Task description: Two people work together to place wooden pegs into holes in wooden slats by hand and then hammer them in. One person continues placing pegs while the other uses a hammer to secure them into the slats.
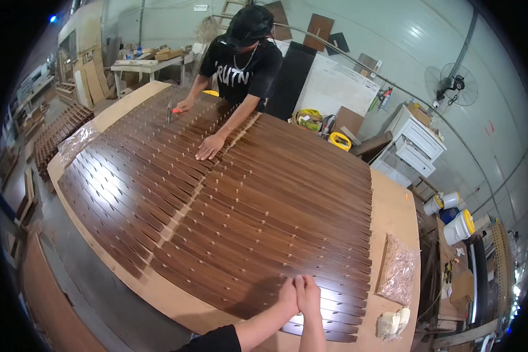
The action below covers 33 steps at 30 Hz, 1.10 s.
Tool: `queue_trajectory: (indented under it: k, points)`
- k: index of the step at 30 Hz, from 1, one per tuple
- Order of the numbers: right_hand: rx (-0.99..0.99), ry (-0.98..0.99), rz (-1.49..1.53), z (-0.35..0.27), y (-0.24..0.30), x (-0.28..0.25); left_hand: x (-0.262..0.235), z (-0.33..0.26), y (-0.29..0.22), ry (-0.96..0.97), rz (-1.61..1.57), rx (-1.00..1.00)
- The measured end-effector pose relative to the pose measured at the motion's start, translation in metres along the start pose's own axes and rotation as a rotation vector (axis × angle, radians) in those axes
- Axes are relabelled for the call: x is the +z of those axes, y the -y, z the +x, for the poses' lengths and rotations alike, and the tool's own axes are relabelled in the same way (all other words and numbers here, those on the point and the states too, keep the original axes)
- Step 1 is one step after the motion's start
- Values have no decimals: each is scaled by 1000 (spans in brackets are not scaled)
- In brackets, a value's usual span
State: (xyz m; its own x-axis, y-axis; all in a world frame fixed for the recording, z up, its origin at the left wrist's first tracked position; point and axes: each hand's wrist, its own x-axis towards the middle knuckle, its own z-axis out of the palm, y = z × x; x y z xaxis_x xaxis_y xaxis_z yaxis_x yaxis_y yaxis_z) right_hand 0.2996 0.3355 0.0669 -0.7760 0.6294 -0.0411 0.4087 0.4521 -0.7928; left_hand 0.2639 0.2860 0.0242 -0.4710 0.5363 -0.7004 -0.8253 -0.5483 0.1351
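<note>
My left hand and my right hand are pressed together, fingers closed, low over the near right part of a row of dark brown wooden slats. Anything between the fingers is too small or hidden to name. Small pale wooden dowels stick up from the slats in spaced lines, many of them left of my hands. The slats lie side by side on a light board, in two groups parted by a pale strip.
Across the board a co-worker holds a red-handled hammer, the other hand flat on the slats. On the right edge lie a clear bag of dowels and a whitish crumpled item. White buckets stand beyond.
</note>
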Motion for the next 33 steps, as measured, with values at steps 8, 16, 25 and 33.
queue_trajectory:
  k: [8,16,25,33]
  points:
    - [-282,66,-171,24,103,94,-24,13,-143,172,-179,83]
    - [-346,118,-183,48,138,115,-21,15,-212,124,-191,57]
    - [-225,164,-92,84,94,121,-14,63,-217,97,-7,-59]
    - [52,158,284,147,81,125,-3,96,-239,132,28,-54]
